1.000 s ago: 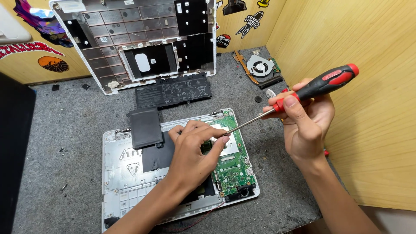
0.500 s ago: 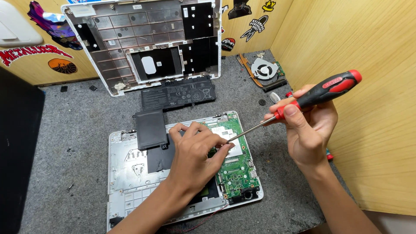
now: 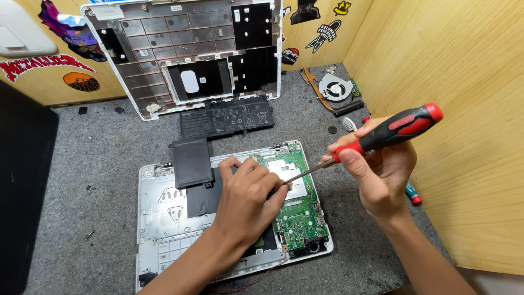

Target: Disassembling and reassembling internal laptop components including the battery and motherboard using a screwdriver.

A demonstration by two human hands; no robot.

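An opened white laptop base (image 3: 158, 218) lies on the grey mat, its green circuit board (image 3: 303, 210) exposed on the right side. My left hand (image 3: 248, 199) rests palm down on the board's left part, fingertips at the screwdriver's tip. My right hand (image 3: 382, 164) grips a red-and-black screwdriver (image 3: 390, 131), held slanted with its metal shaft pointing down-left onto the board. A black flat rectangular part (image 3: 191, 162) lies across the base's upper left.
A black battery pack (image 3: 226, 117) lies behind the base, and a white laptop cover (image 3: 185, 54) leans on the stickered wall. A cooling fan (image 3: 335, 90) sits at the back right. A second small screwdriver (image 3: 412, 192) lies by the wooden right wall. A dark object (image 3: 22, 191) borders the left.
The view has shifted slightly, so everything sits a bit lower and right. Both hands and the screwdriver keep nearly the same pose on the board.
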